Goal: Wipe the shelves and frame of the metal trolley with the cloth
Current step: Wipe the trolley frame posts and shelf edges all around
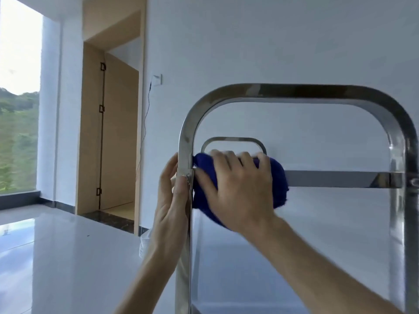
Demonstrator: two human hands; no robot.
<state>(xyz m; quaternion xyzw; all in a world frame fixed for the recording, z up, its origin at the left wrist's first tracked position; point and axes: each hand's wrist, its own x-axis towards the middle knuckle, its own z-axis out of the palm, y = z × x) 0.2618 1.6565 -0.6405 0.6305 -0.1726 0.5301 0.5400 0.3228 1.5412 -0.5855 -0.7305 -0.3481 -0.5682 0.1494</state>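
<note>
The left hand [172,196] lies with straight fingers against the near left upright [184,155] of the trolley [294,90], likely to steady it. Just right, the right hand [240,189] presses a soft, fuzzy blue cloth [277,177], fingers curled over it, onto the flat, polished steel crossbar [335,179] beside that upright, the hand motion-blurred.

Bare home room, doorway [113,137], window [19,96]
</note>
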